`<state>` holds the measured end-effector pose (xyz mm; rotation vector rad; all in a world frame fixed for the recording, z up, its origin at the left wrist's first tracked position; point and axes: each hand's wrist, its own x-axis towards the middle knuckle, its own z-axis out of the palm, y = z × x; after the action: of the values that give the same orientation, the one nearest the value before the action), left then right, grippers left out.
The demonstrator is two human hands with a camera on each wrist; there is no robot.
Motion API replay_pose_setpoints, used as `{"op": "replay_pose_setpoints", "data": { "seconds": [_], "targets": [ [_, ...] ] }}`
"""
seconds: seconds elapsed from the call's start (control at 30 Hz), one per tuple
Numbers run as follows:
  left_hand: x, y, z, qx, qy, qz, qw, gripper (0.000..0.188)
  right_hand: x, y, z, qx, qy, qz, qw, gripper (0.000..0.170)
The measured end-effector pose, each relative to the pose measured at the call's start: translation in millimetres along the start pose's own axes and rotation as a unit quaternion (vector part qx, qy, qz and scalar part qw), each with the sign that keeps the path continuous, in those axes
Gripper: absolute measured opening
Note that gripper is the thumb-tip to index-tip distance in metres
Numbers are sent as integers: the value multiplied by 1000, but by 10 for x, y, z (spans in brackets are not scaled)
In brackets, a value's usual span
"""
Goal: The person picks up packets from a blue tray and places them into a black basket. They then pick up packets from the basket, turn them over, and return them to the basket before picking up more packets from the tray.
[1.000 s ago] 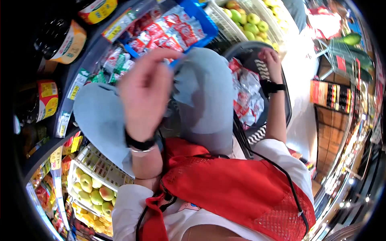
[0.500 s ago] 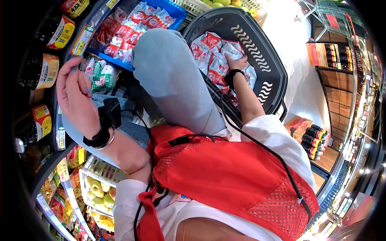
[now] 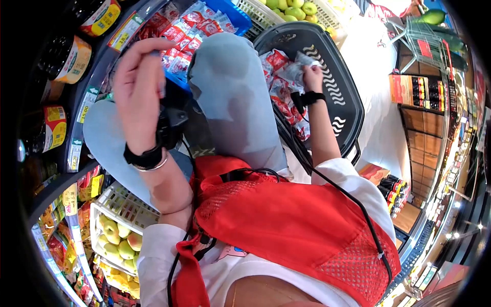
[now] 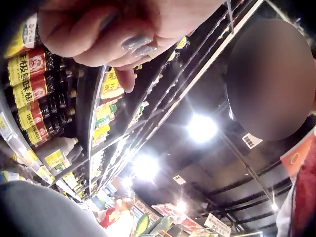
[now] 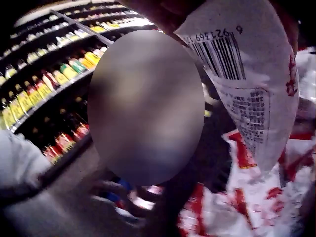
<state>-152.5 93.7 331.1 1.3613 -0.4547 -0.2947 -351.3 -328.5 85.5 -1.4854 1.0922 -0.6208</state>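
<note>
My right hand (image 3: 313, 78) is over the dark grey shopping basket (image 3: 343, 110) and pinches a white plastic packet (image 3: 293, 70). In the right wrist view a barcode and small print show on the packet (image 5: 242, 74). Below it lie several red-and-white packets (image 3: 280, 92) in the basket. My left hand (image 3: 137, 94) is raised over my left knee, fingers loosely bent and holding nothing. In the left wrist view the left hand (image 4: 123, 32) hangs in front of shelves of bottles. Beyond it in the head view is a blue bin (image 3: 238, 18) with more red-and-white packets.
Dark sauce bottles (image 3: 74, 59) line the shelf at left, with price tags along its edge. White crates of apples (image 3: 294, 10) stand behind the basket and at lower left. A shopping cart (image 3: 422, 46) and boxed bottles (image 3: 417, 92) are across the aisle at right.
The right hand, lower among the packets half a second ago, is now higher with a packet pinched. The left hand swung left toward the shelf, then back to the right.
</note>
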Motion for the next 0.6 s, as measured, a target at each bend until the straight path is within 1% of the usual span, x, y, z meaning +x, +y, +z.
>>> {"op": "replay_pose_setpoints", "data": {
  "seconds": [0.07, 0.1, 0.13, 0.17, 0.2, 0.23, 0.27, 0.3, 0.33, 0.4, 0.43, 0.47, 0.5, 0.53, 0.57, 0.6],
  "targets": [
    [-23, -9, 88, -4, -58, -6, 998, 20, -642, -1055, 211, 122, -41, -48, 991, 11],
    [-24, 9, 127, -17, -115, -2, 993, 22, -915, -1469, 348, 126, -36, -103, 986, 12],
    [-41, -12, 197, -65, -138, -42, 987, 24, -1165, -1779, 470, 131, -33, -157, 978, 13],
    [-63, 1, 262, -84, -170, -41, 981, 25, -1378, -1991, 572, 96, -32, -244, 965, 12],
    [-63, -10, 289, -81, -213, -56, 972, 30, -1560, -2175, 681, 65, -29, -334, 940, 11],
    [-59, -56, 383, -161, -255, -60, 951, 44, -1798, -2306, 759, -71, -20, -399, 914, 9],
    [-103, -96, 499, -274, -264, -27, 924, 60, -2012, -2400, 833, -204, -9, -452, 868, 8],
    [-173, -102, 561, -377, -256, -40, 889, 66, -2136, -2504, 928, -220, -87, -569, 787, 10],
    [-233, -118, 567, -482, -243, -51, 840, 65, -2227, -2588, 1038, -228, -162, -672, 686, 13],
    [-270, 17, 435, -531, -103, -70, 838, 55, -2354, -2671, 1261, -255, -280, -677, 631, 29],
    [-222, -9, 313, -537, -91, -98, 833, 47, -2375, -2662, 1351, -233, -306, -686, 617, 27],
    [-145, -60, 185, -545, -81, -128, 825, 40, -2405, -2668, 1429, -225, -316, -688, 614, 27],
    [-125, -115, 99, -500, -37, -159, 851, 31, -2442, -2689, 1483, -181, -294, -678, 649, 25],
    [-187, -181, 66, -358, -57, -2, 932, 31, -2470, -2696, 1519, -139, -269, -665, 683, 22],
    [-123, -219, 6, -472, -62, -102, 873, 31, -2452, -2663, 1482, -189, -183, -636, 725, 34],
    [-49, -253, -32, -575, -67, -198, 791, 30, -2382, -2677, 1454, -171, -114, -603, 771, 51]
  ]
}}
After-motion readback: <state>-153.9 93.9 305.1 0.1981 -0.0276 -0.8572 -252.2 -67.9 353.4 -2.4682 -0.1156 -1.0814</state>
